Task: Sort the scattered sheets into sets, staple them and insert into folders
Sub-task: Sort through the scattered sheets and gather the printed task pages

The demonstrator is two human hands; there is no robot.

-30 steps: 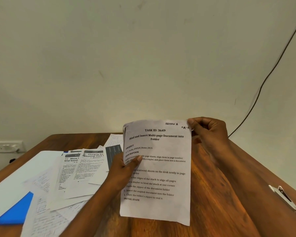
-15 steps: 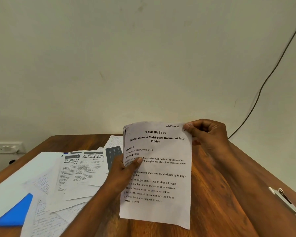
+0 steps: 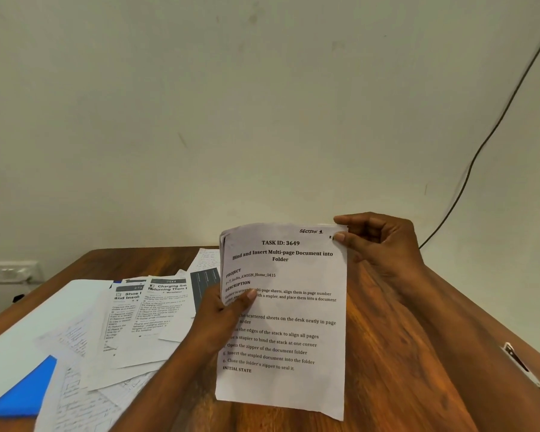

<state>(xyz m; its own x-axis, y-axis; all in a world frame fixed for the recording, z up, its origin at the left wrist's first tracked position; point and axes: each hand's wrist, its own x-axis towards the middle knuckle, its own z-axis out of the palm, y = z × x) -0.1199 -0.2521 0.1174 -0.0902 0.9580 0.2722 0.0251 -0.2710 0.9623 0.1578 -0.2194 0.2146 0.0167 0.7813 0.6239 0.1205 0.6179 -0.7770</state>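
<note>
Wooden desk (image 3: 387, 353) against a plain cream wall (image 3: 262, 104). Held upright above it, a stack of printed sheets (image 3: 293, 385) headed "TASK ID: 3649", "Bind and Insert Multi-page Document into Folder", handwritten "SECTION 1". Left hand (image 3: 222, 316) gripping the left edge, thumb over some words. Right hand (image 3: 378, 244) pinching the top right corner. Scattered sheets (image 3: 131, 338) at left, mostly illegible; blue folder (image 3: 22, 391) cut off.

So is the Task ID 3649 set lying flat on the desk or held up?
Held up: left hand grips the set's left edge, right hand pinches its top corner.
</note>
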